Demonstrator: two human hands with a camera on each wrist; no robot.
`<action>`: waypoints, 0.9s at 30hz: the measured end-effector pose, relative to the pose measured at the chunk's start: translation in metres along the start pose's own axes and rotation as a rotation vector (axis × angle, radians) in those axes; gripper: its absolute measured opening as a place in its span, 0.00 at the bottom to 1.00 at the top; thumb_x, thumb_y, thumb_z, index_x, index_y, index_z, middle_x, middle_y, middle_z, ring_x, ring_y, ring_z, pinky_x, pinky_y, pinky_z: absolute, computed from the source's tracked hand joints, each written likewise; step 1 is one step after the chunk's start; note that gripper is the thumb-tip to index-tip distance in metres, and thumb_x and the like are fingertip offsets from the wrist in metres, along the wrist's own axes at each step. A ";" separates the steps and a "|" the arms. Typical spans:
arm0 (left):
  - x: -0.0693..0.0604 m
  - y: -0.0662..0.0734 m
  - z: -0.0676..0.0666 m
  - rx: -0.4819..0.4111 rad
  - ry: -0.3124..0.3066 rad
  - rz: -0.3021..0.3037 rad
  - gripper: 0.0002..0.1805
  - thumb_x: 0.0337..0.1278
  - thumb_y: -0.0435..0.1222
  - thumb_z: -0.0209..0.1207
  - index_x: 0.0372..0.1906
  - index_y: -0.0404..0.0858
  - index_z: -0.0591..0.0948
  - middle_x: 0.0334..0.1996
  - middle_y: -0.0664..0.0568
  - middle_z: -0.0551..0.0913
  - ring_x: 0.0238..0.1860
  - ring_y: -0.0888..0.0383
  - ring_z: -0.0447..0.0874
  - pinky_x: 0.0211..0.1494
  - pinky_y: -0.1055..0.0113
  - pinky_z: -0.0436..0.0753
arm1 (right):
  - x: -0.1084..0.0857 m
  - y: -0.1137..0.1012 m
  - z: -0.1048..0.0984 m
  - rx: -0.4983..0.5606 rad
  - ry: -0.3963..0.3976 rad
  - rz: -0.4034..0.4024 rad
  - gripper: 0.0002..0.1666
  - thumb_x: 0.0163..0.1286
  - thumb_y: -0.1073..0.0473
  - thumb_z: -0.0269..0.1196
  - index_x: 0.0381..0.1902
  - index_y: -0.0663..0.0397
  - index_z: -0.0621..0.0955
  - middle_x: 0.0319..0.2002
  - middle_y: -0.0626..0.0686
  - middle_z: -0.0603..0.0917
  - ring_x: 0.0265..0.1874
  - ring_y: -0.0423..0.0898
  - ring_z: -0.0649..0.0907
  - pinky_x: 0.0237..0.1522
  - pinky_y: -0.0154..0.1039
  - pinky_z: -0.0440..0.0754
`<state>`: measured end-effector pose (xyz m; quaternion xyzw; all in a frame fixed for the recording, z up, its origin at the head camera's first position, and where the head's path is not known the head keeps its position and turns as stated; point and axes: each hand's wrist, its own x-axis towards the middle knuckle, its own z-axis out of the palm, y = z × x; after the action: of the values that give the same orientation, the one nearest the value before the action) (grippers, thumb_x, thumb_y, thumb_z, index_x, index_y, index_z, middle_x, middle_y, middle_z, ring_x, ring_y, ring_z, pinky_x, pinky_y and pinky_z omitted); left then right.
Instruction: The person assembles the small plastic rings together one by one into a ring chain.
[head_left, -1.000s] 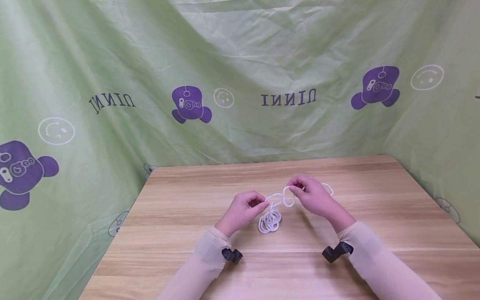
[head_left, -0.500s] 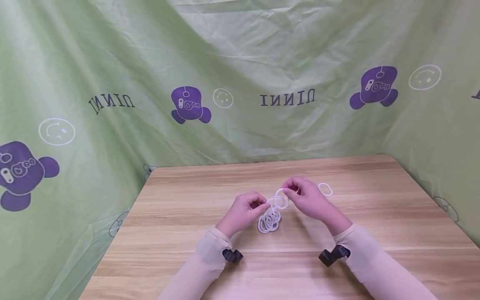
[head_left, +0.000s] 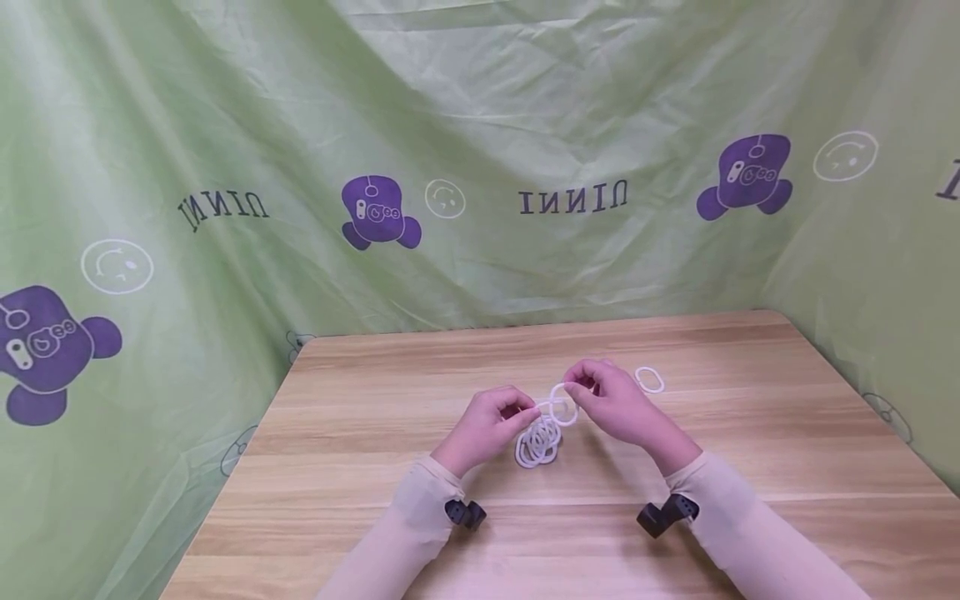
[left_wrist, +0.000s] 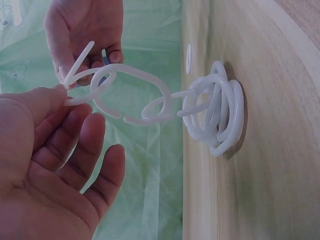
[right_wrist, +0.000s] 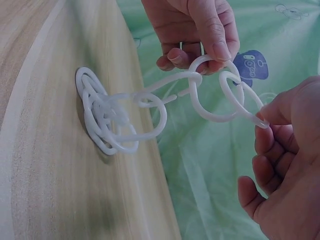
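My left hand (head_left: 487, 421) pinches a white plastic chain link (right_wrist: 193, 97) between thumb and fingertips. From it, joined links run down to a heap of white chain (head_left: 538, 447) on the table. Opposite, my right hand (head_left: 615, 404) pinches a single white link (right_wrist: 231, 98) by its far end. The two held links overlap in the right wrist view; whether one is threaded through the other I cannot tell. Gaps show in the rings, as between two link ends (left_wrist: 127, 120) in the left wrist view.
One loose white link (head_left: 638, 379) lies on the wooden table (head_left: 375, 517) beyond my right hand. A green printed curtain (head_left: 480, 275) hangs behind the table and on both sides. A small black camera (head_left: 663, 515) sits on the right wrist, another black camera (head_left: 466, 513) on the left.
My right hand has moved slightly left and then a little lower, bringing its link over the one in my left hand. The left hand has barely moved.
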<state>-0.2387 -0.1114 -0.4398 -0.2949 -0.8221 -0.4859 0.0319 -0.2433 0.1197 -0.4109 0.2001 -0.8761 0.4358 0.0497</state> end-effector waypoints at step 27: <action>-0.001 0.006 0.002 -0.030 -0.017 -0.045 0.07 0.62 0.40 0.65 0.35 0.40 0.86 0.28 0.58 0.84 0.29 0.63 0.79 0.35 0.68 0.81 | -0.003 -0.010 0.008 0.095 0.063 0.012 0.03 0.71 0.59 0.61 0.39 0.52 0.80 0.33 0.50 0.77 0.32 0.47 0.75 0.34 0.41 0.74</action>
<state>-0.2344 -0.1083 -0.4360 -0.2811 -0.8214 -0.4962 0.0096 -0.2357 0.1095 -0.4095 0.1833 -0.8535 0.4834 0.0652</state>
